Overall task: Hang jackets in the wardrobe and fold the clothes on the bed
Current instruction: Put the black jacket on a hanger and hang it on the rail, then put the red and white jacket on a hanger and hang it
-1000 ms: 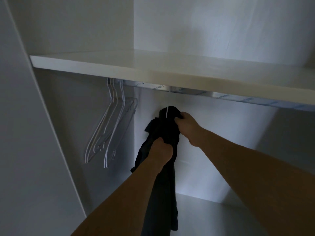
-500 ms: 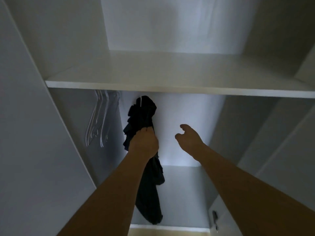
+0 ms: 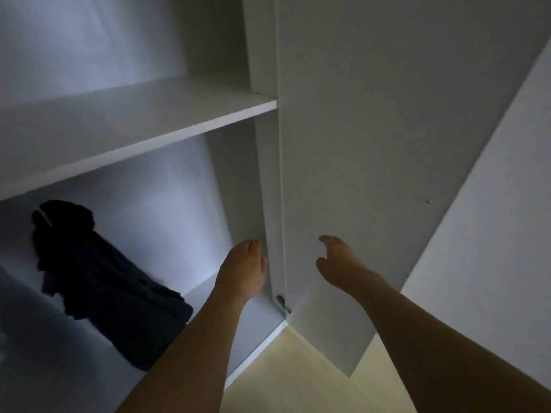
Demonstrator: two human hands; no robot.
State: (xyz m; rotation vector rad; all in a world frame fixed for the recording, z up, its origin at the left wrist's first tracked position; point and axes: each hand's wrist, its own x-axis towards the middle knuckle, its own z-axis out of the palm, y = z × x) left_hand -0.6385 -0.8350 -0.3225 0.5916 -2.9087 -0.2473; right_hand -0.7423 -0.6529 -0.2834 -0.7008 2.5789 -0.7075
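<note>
Your left forearm (image 3: pixel 179 347) hides the lower end of the dark jacket (image 3: pixel 98 281), the shelf (image 3: pixel 134 138) hides whatever it hangs from, and your left hand (image 3: pixel 243 269) shows its fingertips only dimly.

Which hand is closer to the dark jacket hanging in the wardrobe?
The left hand. It is inside the wardrobe opening, to the right of the dark jacket and not touching it. The right hand is farther right, in front of the open door.
</note>
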